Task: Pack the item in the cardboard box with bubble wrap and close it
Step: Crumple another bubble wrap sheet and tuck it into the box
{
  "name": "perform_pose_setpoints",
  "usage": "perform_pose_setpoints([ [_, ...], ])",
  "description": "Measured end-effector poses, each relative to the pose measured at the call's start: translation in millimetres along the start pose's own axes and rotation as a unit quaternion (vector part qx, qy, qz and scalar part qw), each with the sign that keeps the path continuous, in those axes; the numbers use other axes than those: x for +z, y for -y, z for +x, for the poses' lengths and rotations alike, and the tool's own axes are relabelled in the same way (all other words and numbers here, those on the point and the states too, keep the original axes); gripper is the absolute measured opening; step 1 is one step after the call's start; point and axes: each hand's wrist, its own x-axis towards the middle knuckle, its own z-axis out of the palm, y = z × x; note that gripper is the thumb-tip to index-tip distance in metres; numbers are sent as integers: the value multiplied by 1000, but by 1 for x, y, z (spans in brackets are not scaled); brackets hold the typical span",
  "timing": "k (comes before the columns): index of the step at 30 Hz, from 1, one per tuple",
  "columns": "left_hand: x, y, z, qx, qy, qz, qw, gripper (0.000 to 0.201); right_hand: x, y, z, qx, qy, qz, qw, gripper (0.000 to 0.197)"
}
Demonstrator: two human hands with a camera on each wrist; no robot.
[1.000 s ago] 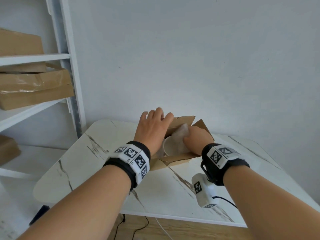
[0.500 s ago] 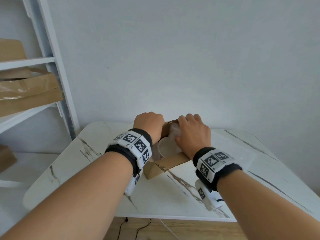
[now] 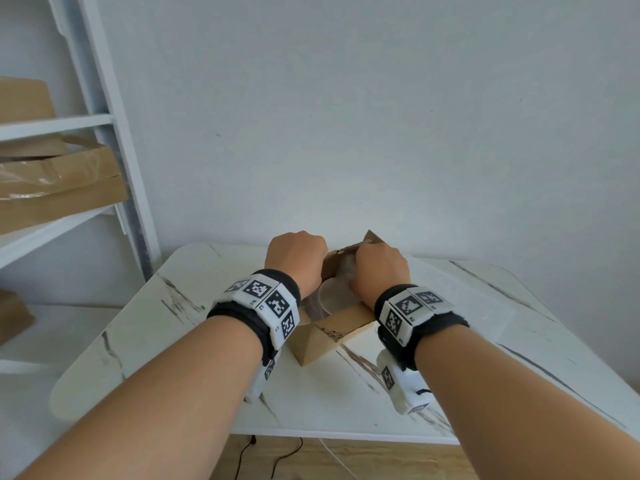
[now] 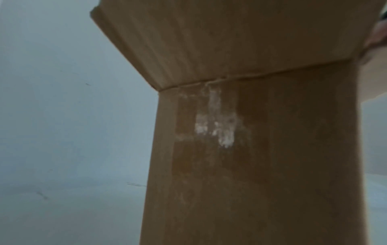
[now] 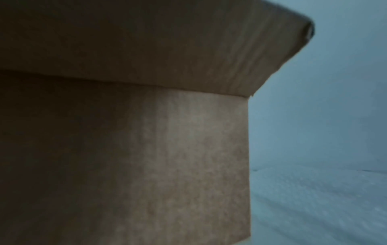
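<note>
A: Where's the cardboard box [image 3: 323, 336]?
B: On the white marble table [image 3: 173, 327], toward its far edge, flaps up. A round white item [image 3: 332, 297] sits inside with bubble wrap [image 3: 346, 271] over it.
A: And the hands?
B: The left hand [image 3: 296, 259] is curled over the box's left flap. The right hand [image 3: 381, 268] is curled down onto the bubble wrap inside; whether its fingers pinch it, I cannot tell.
A: The wrist views?
B: Only brown cardboard walls, close up.
</note>
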Motion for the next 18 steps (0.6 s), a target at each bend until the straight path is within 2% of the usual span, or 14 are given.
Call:
perform_pose_setpoints([
  [4,3,4,-2,-17,3,-11,1000,16,-10,4,-6,0,67,29,997,26],
  [8,0,0,-2,-2,-6,-8,1000,15,-34,-2,-4,-25,158,2,987,33],
  [14,4,3,6,1,-3,-11,1000,17,-43,4,18,-38,280,-45,958,37],
  [16,7,4,8,3,-5,-12,1000,27,-40,7,26,-29,314,-62,947,38],
  [18,9,6,11,10,-9,-14,1000,34,-34,9,32,-26,326,-124,937,31],
])
